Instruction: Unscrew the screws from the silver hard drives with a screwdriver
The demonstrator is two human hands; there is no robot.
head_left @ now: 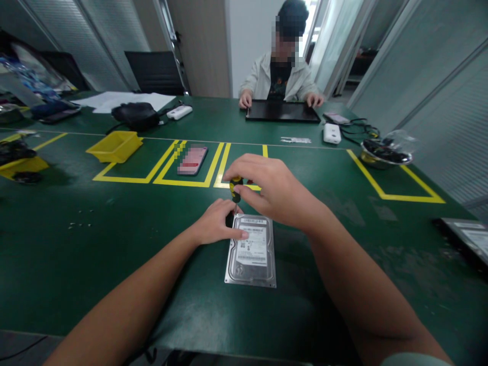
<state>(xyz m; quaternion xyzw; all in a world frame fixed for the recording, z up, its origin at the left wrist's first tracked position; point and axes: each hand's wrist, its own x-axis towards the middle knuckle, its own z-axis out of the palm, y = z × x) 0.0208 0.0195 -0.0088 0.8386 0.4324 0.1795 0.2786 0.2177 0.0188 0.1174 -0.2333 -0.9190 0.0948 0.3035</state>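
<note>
The right hand grips a yellow-and-black screwdriver, its shaft upright at the far left corner of a hard disk drive lying flat on the green desk. The left hand lays its thumb on the drive's label, fingers beside that corner; whether it clamps the edge cannot be told. A tilted or poorly seated tip could slip, scratching the cover or jabbing those nearby fingers; with light holding, twisting could swivel the drive. Small loose metal pieces, probably screws, lie to the left, where a sweeping forearm might scatter them. Farther off are a yellow bin and a phone; nothing blocks the drive except the hands themselves.
</note>
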